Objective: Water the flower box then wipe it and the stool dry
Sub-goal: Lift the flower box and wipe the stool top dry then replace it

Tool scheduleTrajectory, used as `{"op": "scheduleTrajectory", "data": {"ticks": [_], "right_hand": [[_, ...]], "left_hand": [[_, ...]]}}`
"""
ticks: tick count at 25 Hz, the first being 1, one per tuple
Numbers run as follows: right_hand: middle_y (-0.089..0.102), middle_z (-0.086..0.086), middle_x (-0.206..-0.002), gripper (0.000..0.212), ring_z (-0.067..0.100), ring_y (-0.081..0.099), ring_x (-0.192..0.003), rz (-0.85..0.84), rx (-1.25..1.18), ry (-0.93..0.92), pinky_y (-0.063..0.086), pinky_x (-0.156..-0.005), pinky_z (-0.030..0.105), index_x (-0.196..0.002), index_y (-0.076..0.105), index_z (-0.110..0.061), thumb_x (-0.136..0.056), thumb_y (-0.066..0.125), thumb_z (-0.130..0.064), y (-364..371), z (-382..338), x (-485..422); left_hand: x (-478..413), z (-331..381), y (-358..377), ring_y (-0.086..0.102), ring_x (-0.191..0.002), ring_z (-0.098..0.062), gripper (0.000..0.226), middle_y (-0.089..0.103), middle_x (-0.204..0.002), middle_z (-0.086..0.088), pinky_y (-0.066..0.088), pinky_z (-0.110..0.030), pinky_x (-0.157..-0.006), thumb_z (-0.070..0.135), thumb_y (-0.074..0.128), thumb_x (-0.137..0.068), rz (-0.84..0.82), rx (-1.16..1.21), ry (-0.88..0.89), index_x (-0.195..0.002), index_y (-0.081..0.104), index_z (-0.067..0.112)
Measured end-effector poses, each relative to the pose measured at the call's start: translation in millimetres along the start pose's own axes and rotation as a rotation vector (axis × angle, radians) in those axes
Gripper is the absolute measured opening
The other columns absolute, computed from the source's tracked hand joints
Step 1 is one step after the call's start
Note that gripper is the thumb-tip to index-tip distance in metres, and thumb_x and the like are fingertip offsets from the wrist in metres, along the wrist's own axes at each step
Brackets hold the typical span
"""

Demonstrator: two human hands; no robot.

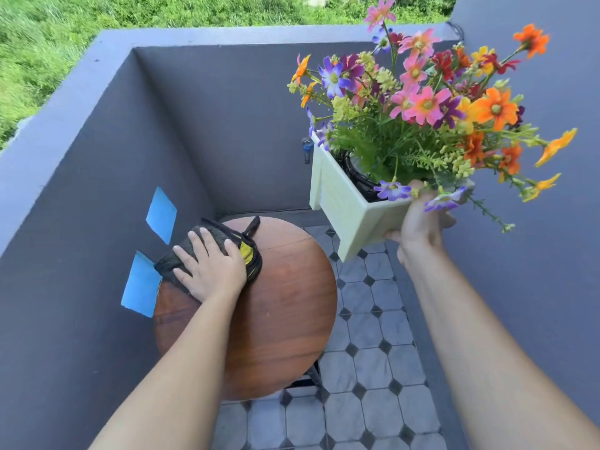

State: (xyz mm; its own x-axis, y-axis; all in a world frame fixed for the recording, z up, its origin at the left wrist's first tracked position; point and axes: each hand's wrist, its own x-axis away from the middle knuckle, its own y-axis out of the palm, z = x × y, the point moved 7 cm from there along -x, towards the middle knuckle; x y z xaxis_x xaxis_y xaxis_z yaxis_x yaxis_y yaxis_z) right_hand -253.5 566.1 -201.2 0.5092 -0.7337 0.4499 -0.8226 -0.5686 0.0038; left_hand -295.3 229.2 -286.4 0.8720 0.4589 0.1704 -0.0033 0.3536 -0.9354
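Observation:
A round brown wooden stool (279, 319) stands in the balcony corner. My left hand (211, 266) lies flat on a dark grey cloth with yellow trim (250, 254), pressing it onto the stool's far left part. My right hand (420, 222) holds a pale cream flower box (344, 203) in the air, up and to the right of the stool, tilted. The box is full of pink, orange and purple flowers (431, 102). My fingers grip its near corner and rim.
Dark grey balcony walls (97, 177) close in on the left, back and right. Two blue squares (160, 214) are stuck on the left wall. A small tap (306, 149) juts from the back wall. The grey tiled floor (373, 368) runs to the right of the stool.

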Motion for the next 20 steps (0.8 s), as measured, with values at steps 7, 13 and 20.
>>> {"op": "scheduleTrajectory", "data": {"ticks": [7, 13, 20], "right_hand": [[0.034, 0.01, -0.139, 0.086, 0.012, 0.053, -0.08, -0.019, 0.046, -0.086, 0.051, -0.086, 0.059, -0.151, 0.013, -0.027, -0.074, 0.043, -0.052, 13, -7, 25], [0.03, 0.009, -0.135, 0.092, 0.012, 0.05, -0.081, -0.044, 0.071, -0.113, 0.052, -0.086, 0.056, -0.151, 0.015, -0.024, -0.07, 0.045, -0.053, 16, -14, 40], [0.036, 0.008, -0.134, 0.096, 0.022, 0.055, -0.093, -0.027, 0.054, -0.1, 0.053, -0.084, 0.056, -0.151, 0.015, -0.027, -0.065, 0.046, -0.058, 9, -13, 41]], "left_hand": [[41, -59, -15, -0.005, -0.145, -0.033, 0.063, 0.002, -0.16, -0.001, 0.004, -0.054, -0.114, 0.044, 0.022, -0.095, 0.016, 0.041, -0.163, -0.151, 0.008, 0.018], [101, -86, -8, -0.005, -0.145, -0.037, 0.066, 0.004, -0.16, -0.007, 0.007, -0.056, -0.112, 0.046, 0.026, -0.094, -0.003, 0.04, -0.163, -0.15, 0.009, 0.015], [167, -79, 11, -0.001, -0.143, -0.042, 0.07, 0.007, -0.159, -0.012, 0.016, -0.06, -0.108, 0.049, 0.032, -0.093, -0.093, 0.032, -0.144, -0.15, 0.012, 0.014]]}}
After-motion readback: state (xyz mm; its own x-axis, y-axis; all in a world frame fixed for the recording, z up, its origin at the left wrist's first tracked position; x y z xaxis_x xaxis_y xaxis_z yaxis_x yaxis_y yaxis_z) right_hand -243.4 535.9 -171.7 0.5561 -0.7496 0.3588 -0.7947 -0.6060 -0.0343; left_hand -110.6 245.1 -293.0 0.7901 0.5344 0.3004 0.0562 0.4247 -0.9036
